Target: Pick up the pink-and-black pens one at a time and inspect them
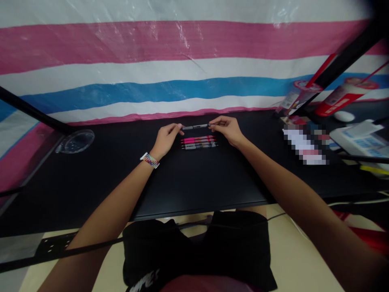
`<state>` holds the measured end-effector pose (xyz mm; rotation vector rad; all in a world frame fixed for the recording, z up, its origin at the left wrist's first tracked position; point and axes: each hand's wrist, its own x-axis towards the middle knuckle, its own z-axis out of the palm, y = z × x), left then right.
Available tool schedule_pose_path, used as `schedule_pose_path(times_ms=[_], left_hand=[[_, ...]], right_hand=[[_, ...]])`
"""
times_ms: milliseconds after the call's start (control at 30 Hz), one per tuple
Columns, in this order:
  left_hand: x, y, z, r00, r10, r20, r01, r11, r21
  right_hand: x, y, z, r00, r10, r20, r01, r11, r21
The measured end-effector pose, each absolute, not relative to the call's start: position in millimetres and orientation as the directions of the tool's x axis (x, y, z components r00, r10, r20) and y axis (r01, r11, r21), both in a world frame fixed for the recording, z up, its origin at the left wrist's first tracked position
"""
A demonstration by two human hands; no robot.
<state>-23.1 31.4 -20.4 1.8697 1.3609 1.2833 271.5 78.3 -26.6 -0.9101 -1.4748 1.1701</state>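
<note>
A black desk [194,182] stands against a pink, white and blue striped tarp [152,61].

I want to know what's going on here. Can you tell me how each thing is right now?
Grey pen: held level above the desk, one end in each hand.
Left hand: pinching the pen's left end.
Right hand: pinching its right end.
Pens: lying side by side on the desk.
Red cups: tipped over.

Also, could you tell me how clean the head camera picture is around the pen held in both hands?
Head view: the pen between left hand and right hand is small but sharp; wide-angle bending curves the table edge; glare streaks the striped sheet; a pixelated patch sits at right.
</note>
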Motion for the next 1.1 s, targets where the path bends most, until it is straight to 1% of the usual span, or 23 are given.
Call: schedule_pose_path(times_ms=[100, 267, 367, 467, 567, 633, 767, 867, 933, 1100], left_hand=[[-23, 30, -19, 0.082, 0.899, 0.429, 0.484, -0.413, 0.772], [-20, 25, -13, 0.059, 0.857, 0.512, 0.49, -0.472, 0.733], [-18, 23, -12, 0.04, 0.848, 0.528, 0.494, -0.476, 0.727], [-16, 23, -13, 0.017, 0.856, 0.516, 0.442, -0.469, 0.764], [-15, 25, -15, -0.002, 0.872, 0.49, 0.345, -0.459, 0.819], [-14, 26, -17, -0.008, 0.873, 0.488, 0.314, -0.462, 0.83], [-12, 25, -16, -0.035, 0.869, 0.494, 0.324, -0.457, 0.828], [-11, 22, -13, -0.052, 0.864, 0.502, 0.345, -0.456, 0.821], [-11, 21, -11, -0.064, 0.856, 0.514, 0.355, -0.461, 0.813], [-11, 21, -9, -0.08, 0.847, 0.525, 0.33, -0.475, 0.816]], right_hand=[[272, 77, -25, -0.212, 0.948, 0.237, 0.005, 0.243, -0.97], [272, 77, -24, -0.203, 0.948, 0.246, 0.0, 0.252, -0.968], [271, 78, -24, -0.199, 0.95, 0.239, 0.01, 0.246, -0.969], [270, 78, -24, -0.188, 0.953, 0.239, 0.005, 0.244, -0.97], [268, 76, -23, -0.17, 0.952, 0.256, -0.06, 0.249, -0.967], [266, 74, -21, -0.164, 0.954, 0.25, -0.109, 0.234, -0.966], [265, 68, -14, -0.205, 0.966, 0.159, -0.187, 0.12, -0.975], [266, 63, -7, -0.31, 0.948, 0.074, -0.253, -0.008, -0.967], [266, 61, -3, -0.373, 0.928, 0.03, -0.261, -0.073, -0.963], [265, 57, 0, -0.433, 0.901, 0.006, -0.236, -0.107, -0.966]])
